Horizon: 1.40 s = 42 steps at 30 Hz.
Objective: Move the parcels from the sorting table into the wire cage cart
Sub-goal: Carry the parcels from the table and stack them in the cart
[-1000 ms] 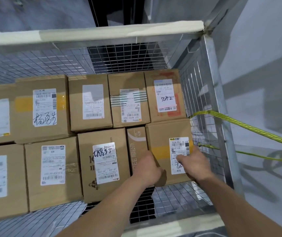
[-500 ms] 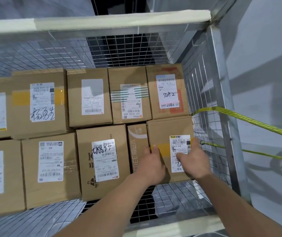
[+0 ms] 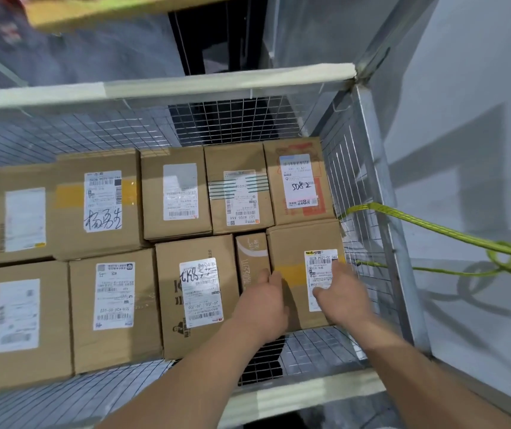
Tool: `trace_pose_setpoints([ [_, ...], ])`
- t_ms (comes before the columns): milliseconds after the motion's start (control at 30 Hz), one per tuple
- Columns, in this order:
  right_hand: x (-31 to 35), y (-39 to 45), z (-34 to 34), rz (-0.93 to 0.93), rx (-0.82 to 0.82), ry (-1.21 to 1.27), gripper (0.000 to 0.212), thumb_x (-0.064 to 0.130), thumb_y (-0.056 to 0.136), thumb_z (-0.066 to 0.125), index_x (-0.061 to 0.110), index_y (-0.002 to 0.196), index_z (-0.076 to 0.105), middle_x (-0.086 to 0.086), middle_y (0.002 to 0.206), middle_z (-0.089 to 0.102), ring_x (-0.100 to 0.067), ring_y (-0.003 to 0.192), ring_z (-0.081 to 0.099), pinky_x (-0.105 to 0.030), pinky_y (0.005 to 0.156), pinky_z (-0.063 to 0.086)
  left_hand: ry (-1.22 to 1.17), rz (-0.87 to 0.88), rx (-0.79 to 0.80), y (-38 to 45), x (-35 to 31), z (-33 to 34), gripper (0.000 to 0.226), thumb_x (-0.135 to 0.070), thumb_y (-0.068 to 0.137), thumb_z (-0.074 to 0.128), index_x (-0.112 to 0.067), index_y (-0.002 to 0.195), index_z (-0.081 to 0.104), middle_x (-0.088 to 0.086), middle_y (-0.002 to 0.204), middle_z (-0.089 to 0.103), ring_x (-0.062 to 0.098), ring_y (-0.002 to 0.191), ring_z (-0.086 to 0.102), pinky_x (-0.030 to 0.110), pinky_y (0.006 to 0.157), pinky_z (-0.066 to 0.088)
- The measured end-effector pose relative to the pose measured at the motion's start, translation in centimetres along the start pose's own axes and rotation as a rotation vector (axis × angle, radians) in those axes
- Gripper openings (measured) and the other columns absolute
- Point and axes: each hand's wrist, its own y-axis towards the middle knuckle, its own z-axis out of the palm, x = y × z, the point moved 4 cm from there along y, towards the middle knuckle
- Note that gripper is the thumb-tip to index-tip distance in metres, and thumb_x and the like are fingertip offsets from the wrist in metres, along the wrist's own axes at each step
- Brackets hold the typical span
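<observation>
The wire cage cart [image 3: 217, 85] holds several brown cardboard parcels with white labels, packed in two rows. In the near right corner sits a parcel [image 3: 294, 239] with a yellow tape band, tight against the cart's right mesh wall. My left hand [image 3: 263, 301] rests on its left edge, fingers lying along the gap to a narrow box [image 3: 252, 255]. My right hand [image 3: 341, 292] presses flat on the parcel's label, fingers spread. Neither hand holds anything. The sorting table is out of view.
A yellow-green strap [image 3: 433, 227] runs from the cart's right mesh wall [image 3: 359, 187] out to the right. Bare mesh floor [image 3: 310, 351] shows between the near right parcel and the near rail [image 3: 294, 394]. A grey wall stands to the right.
Both hands slid a little farther onto the near right parcel; my left hand went from its near left corner up along its left edge. The view tilted upward. The parcels stayed put.
</observation>
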Motion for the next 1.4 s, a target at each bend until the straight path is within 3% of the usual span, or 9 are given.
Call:
trace_pose_setpoints([
  [133,2.3,-4.2,-2.0,-0.072,-0.013,-0.054,0.061,0.031,0.096,0.062,0.007,0.148,0.042,-0.01,0.152,0.043,-0.028,0.137,0.045,-0.036,0.106,0.042,0.145,0.101,-0.116,-3.2,-1.8,-4.2,0.037,-0.025,0.09,0.058,-0.01,0.123,0.051,0.009,0.123,0.05,0.029,0.113,0.05,0.04,0.089,0.051],
  [300,5.6,-9.8,-5.5,-0.162,-0.09,0.03,0.052,0.031,0.093,0.065,0.012,0.14,0.051,-0.007,0.142,0.054,-0.027,0.129,0.052,-0.037,0.101,0.046,0.302,0.194,-0.183,-8.1,-3.9,-10.1,0.033,-0.028,0.091,0.052,-0.011,0.119,0.051,0.01,0.123,0.05,0.03,0.113,0.048,0.038,0.084,0.044],
  [433,7.6,-14.5,-8.3,-0.176,-0.206,0.091,0.046,0.034,0.088,0.061,0.019,0.132,0.056,-0.003,0.13,0.06,-0.026,0.116,0.06,-0.035,0.086,0.05,0.422,0.283,-0.213,-12.3,-6.1,-14.1,0.042,-0.032,0.091,0.052,-0.012,0.127,0.049,0.009,0.13,0.048,0.029,0.121,0.043,0.041,0.096,0.043],
  [600,9.4,-19.9,-11.4,-0.184,-0.305,0.139,0.041,0.038,0.09,0.059,0.019,0.125,0.057,-0.002,0.127,0.061,-0.026,0.108,0.062,-0.036,0.083,0.052,0.475,0.375,-0.292,-16.7,-8.6,-18.0,0.046,-0.033,0.091,0.052,-0.015,0.133,0.046,0.005,0.137,0.043,0.025,0.127,0.039,0.041,0.104,0.038],
  [733,10.5,-24.0,-14.1,-0.223,-0.393,0.157,0.048,0.031,0.092,0.061,0.02,0.137,0.051,0.0,0.136,0.057,-0.023,0.12,0.057,-0.036,0.093,0.05,0.501,0.424,-0.389,-19.4,-9.7,-20.3,0.042,-0.039,0.091,0.052,-0.019,0.127,0.046,0.001,0.13,0.045,0.023,0.123,0.04,0.039,0.101,0.039],
  [967,11.1,-29.8,-17.1,-0.303,-0.51,0.187,0.07,0.029,0.095,0.061,0.023,0.157,0.03,0.001,0.151,0.047,-0.017,0.138,0.043,-0.032,0.107,0.037,0.534,0.436,-0.466,-23.5,-10.9,-22.1,0.059,-0.045,0.091,0.053,-0.019,0.143,0.036,-0.002,0.146,0.039,0.02,0.135,0.033,0.039,0.111,0.034],
  [1167,9.8,-34.3,-18.1,-0.375,-0.566,0.206,0.065,0.028,0.094,0.058,0.023,0.154,0.035,0.004,0.145,0.052,-0.017,0.134,0.046,-0.031,0.101,0.04,0.529,0.443,-0.538,-27.5,-12.4,-21.6,0.058,-0.044,0.091,0.051,-0.019,0.141,0.039,-0.002,0.144,0.041,0.02,0.135,0.035,0.036,0.11,0.034],
  [1300,8.1,-37.0,-17.9,-0.431,-0.594,0.207,0.054,0.029,0.094,0.057,0.027,0.145,0.04,0.014,0.122,0.052,-0.018,0.127,0.05,-0.027,0.086,0.04,0.535,0.444,-0.566,-30.0,-13.4,-20.3,0.058,-0.045,0.09,0.051,-0.019,0.14,0.041,-0.003,0.141,0.043,0.02,0.132,0.037,0.037,0.108,0.037],
  [1400,6.2,-39.3,-18.1,-0.433,-0.597,0.19,0.066,0.027,0.097,0.057,0.028,0.157,0.029,0.008,0.149,0.047,-0.013,0.139,0.041,-0.027,0.106,0.037,0.54,0.452,-0.584,-32.0,-14.5,-18.9,0.059,-0.046,0.091,0.052,-0.02,0.142,0.04,-0.003,0.143,0.042,0.02,0.133,0.037,0.037,0.109,0.036],
])
